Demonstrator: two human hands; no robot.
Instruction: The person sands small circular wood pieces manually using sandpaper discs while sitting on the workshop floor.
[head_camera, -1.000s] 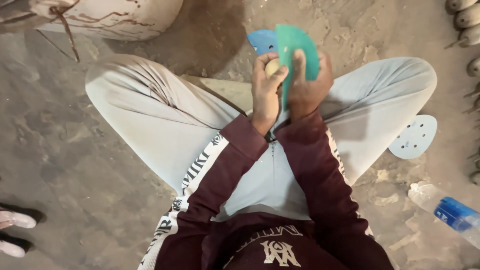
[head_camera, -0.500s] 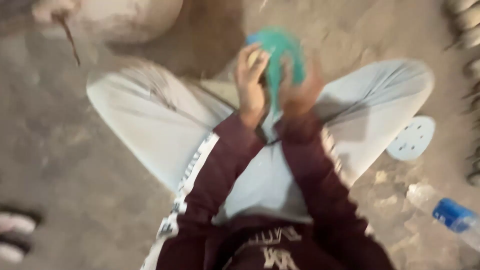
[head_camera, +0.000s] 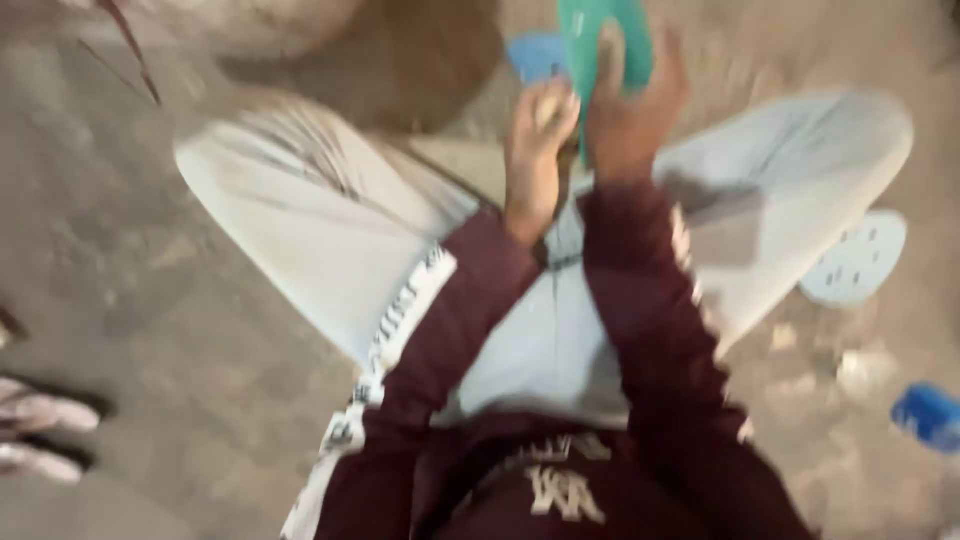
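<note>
I sit cross-legged on the ground in pale trousers and a maroon top. My right hand (head_camera: 630, 110) grips a green flat sheet-like object (head_camera: 605, 35) that stands upright in front of me. Beside it, my left hand (head_camera: 535, 140) presses a small pale lump (head_camera: 548, 112) against the sheet's left face. The frame is blurred, so finer detail is lost. A blue disc (head_camera: 535, 55) lies on the ground just behind the hands.
A large pale rounded pot (head_camera: 250, 25) stands at the top left. A light blue perforated disc (head_camera: 855, 258) lies by my right knee. A blue-labelled bottle (head_camera: 925, 415) lies at the right edge. Someone's shoes (head_camera: 40, 435) show at the left edge.
The view has shaken and blurred. My hands with the green sheet have shifted up and to the right in the picture; both grips are unchanged.
</note>
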